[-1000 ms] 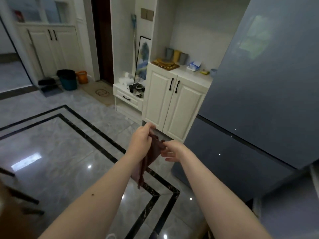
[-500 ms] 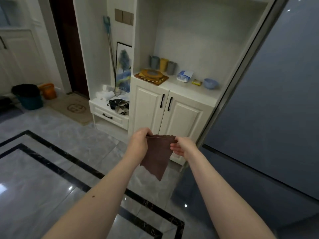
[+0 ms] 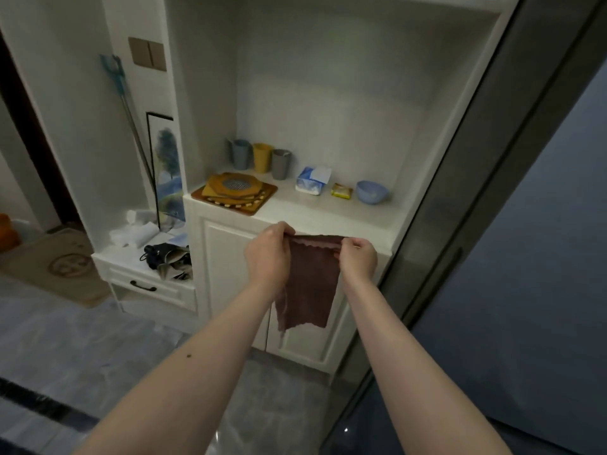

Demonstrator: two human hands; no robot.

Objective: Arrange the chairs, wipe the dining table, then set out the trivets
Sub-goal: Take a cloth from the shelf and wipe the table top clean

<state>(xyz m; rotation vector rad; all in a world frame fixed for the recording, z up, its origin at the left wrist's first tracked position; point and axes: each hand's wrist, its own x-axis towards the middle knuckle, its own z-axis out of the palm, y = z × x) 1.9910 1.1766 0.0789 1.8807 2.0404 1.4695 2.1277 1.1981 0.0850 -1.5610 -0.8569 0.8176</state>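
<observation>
A brown wiping cloth (image 3: pixel 310 284) hangs spread between my two hands in front of a white cabinet. My left hand (image 3: pixel 267 256) pinches its upper left corner and my right hand (image 3: pixel 358 259) pinches its upper right corner. Behind them, on the cabinet's counter (image 3: pixel 325 213), a stack of wooden trivets (image 3: pixel 234 192) lies at the left end, the top one octagonal with a metal mesh centre. No chairs or dining table are in view.
On the counter stand three cups (image 3: pixel 261 159), a tissue pack (image 3: pixel 312 180), a small yellow packet (image 3: pixel 341 191) and a blue bowl (image 3: pixel 372 191). A dark fridge (image 3: pixel 525 257) fills the right. A low drawer unit (image 3: pixel 147 277) with clutter stands left.
I have walked up close to the cabinet. The cloth, bunched in my left hand a second ago, is now held spread out by both hands.
</observation>
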